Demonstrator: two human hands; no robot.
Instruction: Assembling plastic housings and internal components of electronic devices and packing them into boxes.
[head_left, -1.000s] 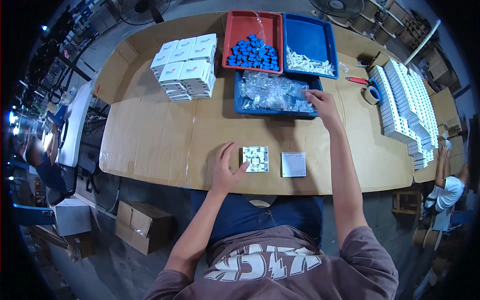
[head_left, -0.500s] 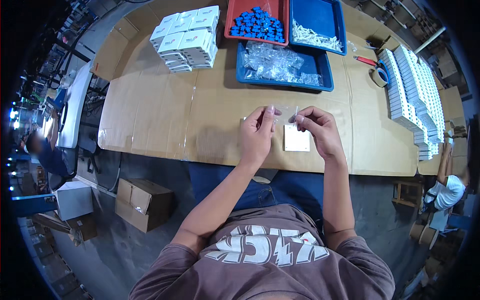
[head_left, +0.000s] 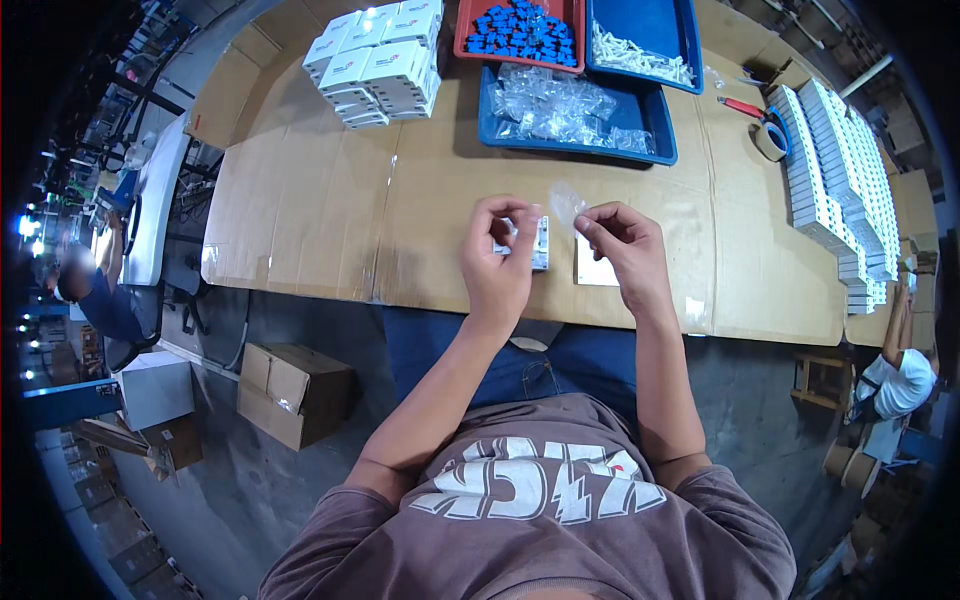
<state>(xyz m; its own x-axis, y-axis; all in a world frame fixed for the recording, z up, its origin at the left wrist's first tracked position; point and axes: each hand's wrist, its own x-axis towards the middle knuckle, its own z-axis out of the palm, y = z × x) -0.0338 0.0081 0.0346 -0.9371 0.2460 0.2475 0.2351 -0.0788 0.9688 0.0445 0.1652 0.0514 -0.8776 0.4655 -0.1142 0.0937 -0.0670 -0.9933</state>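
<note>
My right hand (head_left: 632, 250) pinches a small clear plastic bag (head_left: 566, 203) between thumb and fingertips, and the bag stands up to the left of the fingers. Just left of it, apart from the bag, my left hand (head_left: 498, 268) is closed with thumb and forefinger brought together; whatever they hold, if anything, is hidden. A white-and-grey part (head_left: 541, 246) lies on the cardboard behind my left hand, mostly covered by it. Beneath my right hand is a flat white piece (head_left: 592, 268), partly hidden by the fingers.
A blue tray (head_left: 662, 140) holds clear bags; behind it stand a red tray (head_left: 461, 45) of blue parts and another blue tray (head_left: 690, 25) of white pieces. White boxes (head_left: 385, 75) are stacked left, more (head_left: 835, 180) right, near a tape roll (head_left: 771, 141). Two people sit farther off.
My left hand has come away from the clear bag and moved slightly left. The bag now stays in my right hand alone. The white-and-grey part shows more beside my left hand.
</note>
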